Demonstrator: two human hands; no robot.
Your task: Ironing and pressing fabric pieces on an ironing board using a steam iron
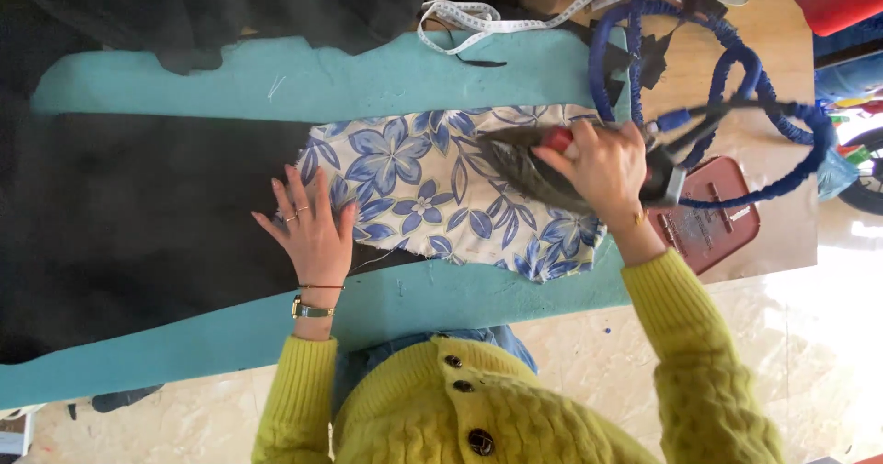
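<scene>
Floral cloth — white with blue flowers — is spread flat on the teal pad, its left edge lapping onto black fabric that covers the left of the board. The left hand is laid open and flat, fingers spread, on that left edge and the black fabric beside it. The right hand is closed round the handle of an iron, which rests sole-down on the right half of the cloth. A blue cord loops away to the far right, past a red tray; a tape measure lies at the far edge.

The cloth is judged light, limp and prone to creep — best pinned with a flat palm. The iron is judged heavy and hot, to be held by its handle only.
</scene>
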